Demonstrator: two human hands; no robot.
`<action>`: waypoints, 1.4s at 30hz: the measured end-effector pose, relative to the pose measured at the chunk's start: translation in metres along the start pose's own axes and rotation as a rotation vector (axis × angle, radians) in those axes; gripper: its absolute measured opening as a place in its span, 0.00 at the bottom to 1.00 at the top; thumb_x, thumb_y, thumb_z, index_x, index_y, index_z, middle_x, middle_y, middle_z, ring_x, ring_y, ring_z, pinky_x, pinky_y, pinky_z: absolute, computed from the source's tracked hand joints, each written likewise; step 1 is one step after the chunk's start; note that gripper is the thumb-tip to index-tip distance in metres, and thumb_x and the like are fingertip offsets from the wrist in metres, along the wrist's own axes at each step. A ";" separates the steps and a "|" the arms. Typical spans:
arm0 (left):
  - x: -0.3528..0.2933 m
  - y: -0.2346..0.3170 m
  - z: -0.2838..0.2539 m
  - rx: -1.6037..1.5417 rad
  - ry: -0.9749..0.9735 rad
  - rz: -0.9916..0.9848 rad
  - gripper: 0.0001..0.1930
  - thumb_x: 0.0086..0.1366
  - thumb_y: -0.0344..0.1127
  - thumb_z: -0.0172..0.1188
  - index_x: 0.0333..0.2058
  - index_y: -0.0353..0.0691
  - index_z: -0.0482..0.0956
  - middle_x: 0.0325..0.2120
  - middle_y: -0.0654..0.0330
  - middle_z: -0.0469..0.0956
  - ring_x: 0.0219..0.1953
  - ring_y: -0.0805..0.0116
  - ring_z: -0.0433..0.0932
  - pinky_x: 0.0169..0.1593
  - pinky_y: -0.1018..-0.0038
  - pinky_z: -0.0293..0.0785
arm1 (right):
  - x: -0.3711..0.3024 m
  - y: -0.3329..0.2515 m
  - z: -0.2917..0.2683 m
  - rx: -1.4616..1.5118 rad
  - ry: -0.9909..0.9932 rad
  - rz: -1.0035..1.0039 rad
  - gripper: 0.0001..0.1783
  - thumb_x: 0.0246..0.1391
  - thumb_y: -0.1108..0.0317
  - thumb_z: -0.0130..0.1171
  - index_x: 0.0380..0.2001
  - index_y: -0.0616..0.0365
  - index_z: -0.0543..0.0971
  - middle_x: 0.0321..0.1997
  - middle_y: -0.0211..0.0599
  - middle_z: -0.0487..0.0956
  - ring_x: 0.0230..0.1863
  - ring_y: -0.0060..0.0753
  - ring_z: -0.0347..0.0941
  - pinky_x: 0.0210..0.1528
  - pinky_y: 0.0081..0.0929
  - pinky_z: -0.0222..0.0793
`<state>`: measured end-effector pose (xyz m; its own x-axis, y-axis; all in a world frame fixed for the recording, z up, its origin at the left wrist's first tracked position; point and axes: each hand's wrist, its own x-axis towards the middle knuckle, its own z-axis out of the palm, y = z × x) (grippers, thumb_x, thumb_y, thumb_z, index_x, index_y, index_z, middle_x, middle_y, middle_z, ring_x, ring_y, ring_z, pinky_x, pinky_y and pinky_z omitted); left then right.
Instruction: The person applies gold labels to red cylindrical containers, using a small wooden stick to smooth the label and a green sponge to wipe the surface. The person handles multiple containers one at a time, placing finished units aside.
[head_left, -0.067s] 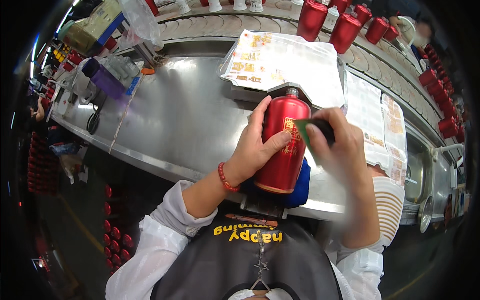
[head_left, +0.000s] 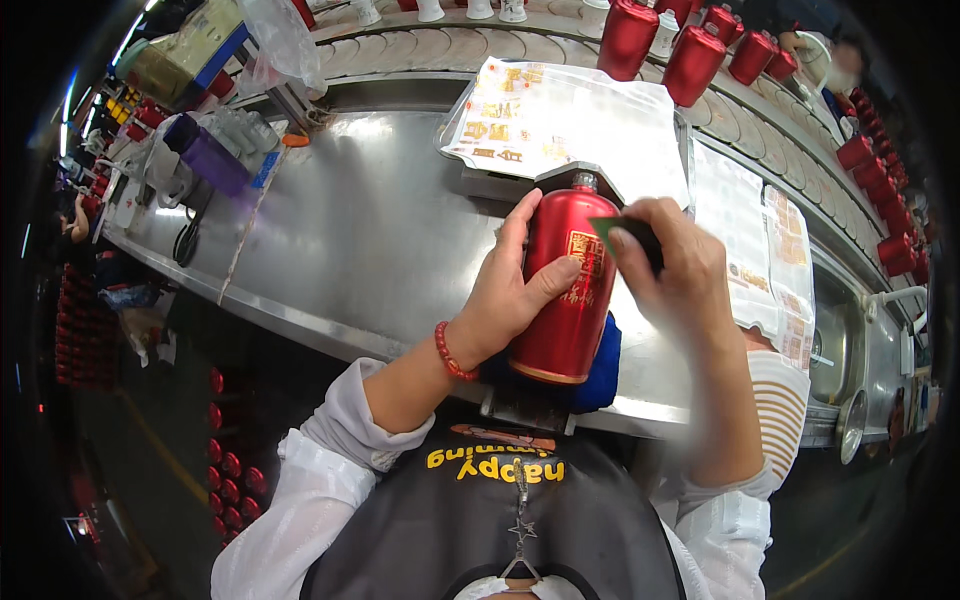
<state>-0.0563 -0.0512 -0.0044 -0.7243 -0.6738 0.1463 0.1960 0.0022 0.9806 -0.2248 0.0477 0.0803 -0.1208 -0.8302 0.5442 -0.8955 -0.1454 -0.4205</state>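
Note:
A glossy red bottle (head_left: 556, 335) with gold lettering and an uncapped neck lies tilted before me, its base toward my body. My left hand (head_left: 515, 290) is wrapped round its left side, the thumb across the front just beside the lettering. In my right hand (head_left: 675, 255) I grip a scraper (head_left: 604, 232) with a green blade and a dark handle part. The blade's tip is at the bottle's right shoulder, by the gold print; whether it touches cannot be made out. A blue cloth (head_left: 597, 375) bunches under the bottle.
A sheet of gold-printed decals (head_left: 570, 125) lies on a raised stand behind the bottle, with more sheets (head_left: 735, 235) to the right. Red bottles (head_left: 692, 65) stand along the curved conveyor (head_left: 400, 52) at the back. A purple bottle (head_left: 207, 155) and scissors (head_left: 187, 240) are on the steel table's left.
My right hand has shifted slightly up with the scraper, whose blade now shows less and uncovers more of the gold print. The left hand and bottle stay nearly where they were.

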 end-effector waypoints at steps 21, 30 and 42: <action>-0.031 0.029 -0.017 0.927 -0.337 0.760 0.29 0.73 0.63 0.42 0.58 0.52 0.78 0.44 0.71 0.83 0.57 0.62 0.67 0.75 0.50 0.28 | -0.025 -0.001 -0.016 0.403 -0.092 0.282 0.08 0.57 0.69 0.60 0.38 0.62 0.78 0.29 0.30 0.78 0.31 0.19 0.72 0.34 0.21 0.70; -0.084 0.007 -0.022 0.764 -0.109 0.610 0.30 0.73 0.59 0.47 0.59 0.42 0.78 0.54 0.66 0.80 0.61 0.60 0.63 0.74 0.54 0.33 | 0.027 -0.003 0.010 0.071 -0.140 -0.393 0.09 0.51 0.68 0.67 0.34 0.53 0.78 0.34 0.33 0.78 0.39 0.37 0.76 0.46 0.36 0.63; -0.064 -0.010 -0.029 0.654 -0.014 0.576 0.32 0.76 0.53 0.43 0.64 0.28 0.66 0.55 0.46 0.76 0.66 0.54 0.62 0.72 0.54 0.47 | -0.031 -0.021 -0.015 0.140 -0.308 -0.305 0.12 0.44 0.66 0.72 0.34 0.51 0.80 0.32 0.30 0.76 0.35 0.35 0.72 0.44 0.36 0.60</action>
<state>0.0071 -0.0297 -0.0273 -0.6381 -0.4286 0.6396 0.1178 0.7666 0.6312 -0.2091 0.0845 0.0828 0.2919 -0.8563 0.4261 -0.8010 -0.4623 -0.3804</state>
